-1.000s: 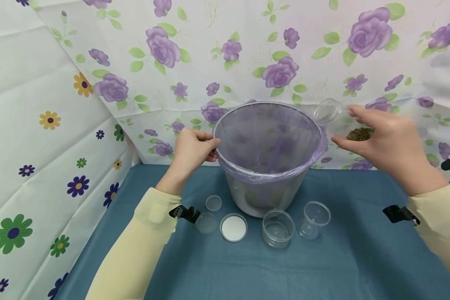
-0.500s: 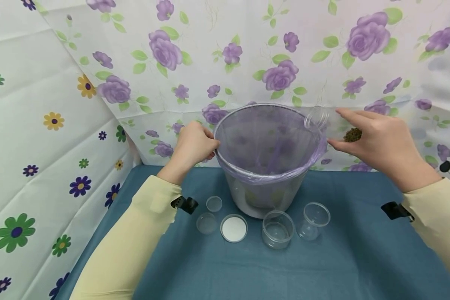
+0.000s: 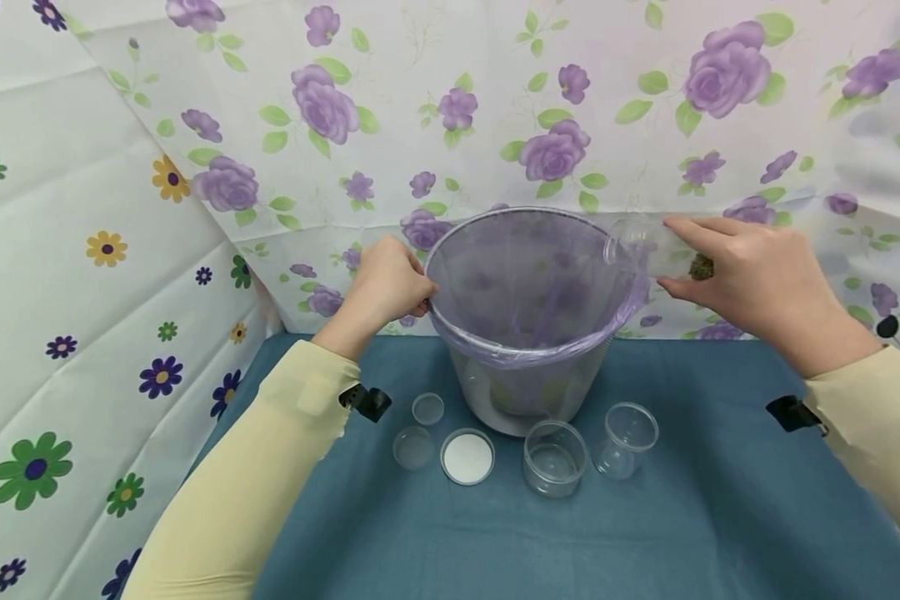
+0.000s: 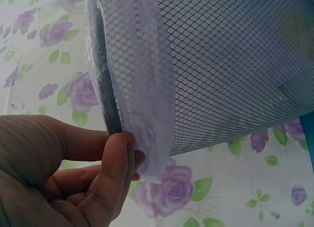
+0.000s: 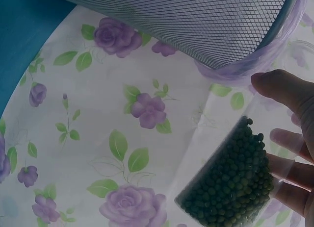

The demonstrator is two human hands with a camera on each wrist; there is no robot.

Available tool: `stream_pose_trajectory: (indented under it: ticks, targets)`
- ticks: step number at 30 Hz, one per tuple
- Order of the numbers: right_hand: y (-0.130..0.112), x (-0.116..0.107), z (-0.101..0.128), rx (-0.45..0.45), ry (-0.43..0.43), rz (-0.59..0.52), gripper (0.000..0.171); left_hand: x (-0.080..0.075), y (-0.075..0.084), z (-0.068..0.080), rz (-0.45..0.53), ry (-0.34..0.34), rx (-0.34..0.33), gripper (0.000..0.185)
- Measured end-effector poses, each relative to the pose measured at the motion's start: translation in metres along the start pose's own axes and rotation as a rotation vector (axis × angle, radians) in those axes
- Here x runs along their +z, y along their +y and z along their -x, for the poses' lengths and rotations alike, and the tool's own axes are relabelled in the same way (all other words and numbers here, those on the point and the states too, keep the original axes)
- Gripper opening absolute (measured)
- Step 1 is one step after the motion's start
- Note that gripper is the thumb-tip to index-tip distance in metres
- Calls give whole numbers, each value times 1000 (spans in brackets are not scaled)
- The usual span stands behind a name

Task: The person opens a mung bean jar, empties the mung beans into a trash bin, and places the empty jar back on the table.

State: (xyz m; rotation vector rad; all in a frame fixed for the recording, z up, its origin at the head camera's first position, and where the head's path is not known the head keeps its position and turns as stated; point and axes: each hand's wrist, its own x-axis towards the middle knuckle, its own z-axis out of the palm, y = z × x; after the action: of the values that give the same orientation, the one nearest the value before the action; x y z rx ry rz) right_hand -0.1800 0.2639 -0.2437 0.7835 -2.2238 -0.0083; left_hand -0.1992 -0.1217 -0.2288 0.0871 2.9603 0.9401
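Observation:
A mesh wastebasket (image 3: 532, 383) lined with a thin purple bag (image 3: 555, 283) stands tilted at the table's far edge. My left hand (image 3: 390, 287) pinches its left rim, thumb and fingers on the bag's folded edge (image 4: 152, 94). On the other side, my right hand (image 3: 757, 287) grips a clear plastic jar (image 3: 660, 246), thumb below and fingers above in the head view. The jar lies sideways, its mouth at the basket's right rim. Small green beans (image 5: 230, 178) are heaped at its bottom end, partly hidden behind the hand in the head view.
In front of the basket are a clear wide jar (image 3: 555, 458), a narrower clear jar (image 3: 626, 442), a white-filled round dish or lid (image 3: 468, 457) and two clear lids (image 3: 414, 447). A blue cloth (image 3: 495, 542) covers the table; floral sheets (image 3: 480, 50) hang behind and left.
My right hand has brought the jar left and slightly down, so its mouth now overlaps the basket's right rim. The left hand keeps its pinch on the left rim.

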Motion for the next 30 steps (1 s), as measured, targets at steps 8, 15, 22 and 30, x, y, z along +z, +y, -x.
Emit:
stream_pose_trajectory:
  ticks: [8, 15, 22, 30]
  targets:
    - [0, 0, -1, -22, 7, 2, 75, 0, 1, 0, -7, 0, -9, 23]
    - [1, 2, -1, -40, 18, 11, 72, 0, 2, -1, 8, -7, -26, 21]
    - [1, 0, -1, -51, 10, 7, 73, 0, 2, -1, 9, -10, -35, 20]
    - [-1, -2, -2, -56, 14, 12, 72, 0, 2, 0, 22, -13, -41, 20]
